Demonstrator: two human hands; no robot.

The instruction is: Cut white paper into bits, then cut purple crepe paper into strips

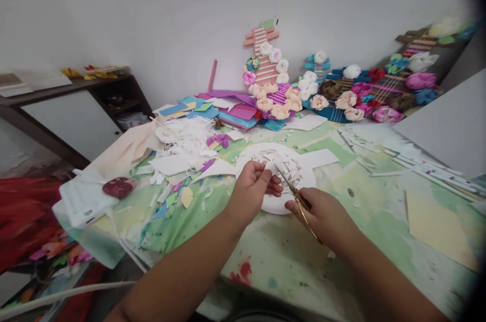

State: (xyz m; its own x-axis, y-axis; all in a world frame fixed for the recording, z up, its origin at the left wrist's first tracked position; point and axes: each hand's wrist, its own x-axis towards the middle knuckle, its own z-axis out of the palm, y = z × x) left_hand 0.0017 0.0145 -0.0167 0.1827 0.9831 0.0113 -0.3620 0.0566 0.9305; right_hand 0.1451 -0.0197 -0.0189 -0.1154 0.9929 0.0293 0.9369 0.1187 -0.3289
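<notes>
Two bare hands work close together over a paint-stained green counter (288, 256), above a white paper plate (266, 200) strewn with small white snippets. Far to the left of the fingers, at the counter's edge, lies a white plastic bag (81, 200) with a dark red round thing (118, 186) on it; what that is I cannot make out. Nearer, still left of the fingers, sits a tangle of white paper shreds (188, 137) among scattered coloured scraps (178, 193). The left hand (248, 188) has its fingers (271, 180) pinched shut on a small white paper piece (270, 166), held just above the plate. Touching that piece from the right are the blades of gold-handled scissors (294, 193), which seem slightly parted, though the blur makes this uncertain. The right hand (322, 215) has its fingers closed through and around the scissor handles, just right of the left hand and over the plate's near rim. Beyond the fingers, against the white wall, leans a pink paper guitar (266, 66) decked with paper flowers, and further right lie more flowered guitars (364, 91). Right of the fingers rest thin white rolled paper sticks (429, 167), with a pale yellow sheet (436, 226) nearer the counter's right edge.
</notes>
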